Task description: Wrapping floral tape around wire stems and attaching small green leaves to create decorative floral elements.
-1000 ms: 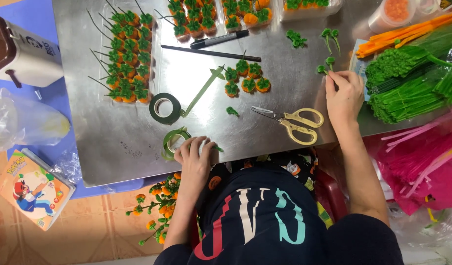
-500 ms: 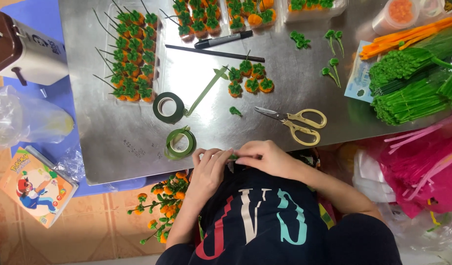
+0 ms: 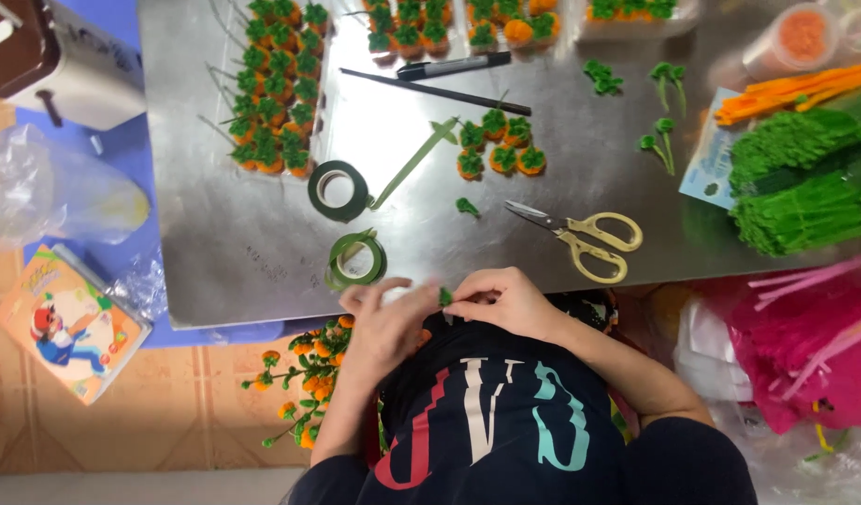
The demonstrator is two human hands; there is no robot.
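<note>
Green sprig [image 3: 443, 296] pinched between both hands, right hand [image 3: 505, 301] back from table's far side, left hand [image 3: 385, 318] alongside.

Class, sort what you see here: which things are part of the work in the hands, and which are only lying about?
In use:
left hand
right hand
small green piece
green tape roll

Lying about:
scissors
black pen
picture book
pink stems

Single head camera, looking steeply down from above the person. Metal surface [image 3: 262, 262] fills upper frame, torso and both hands at lower centre, close range. No second view.
</note>
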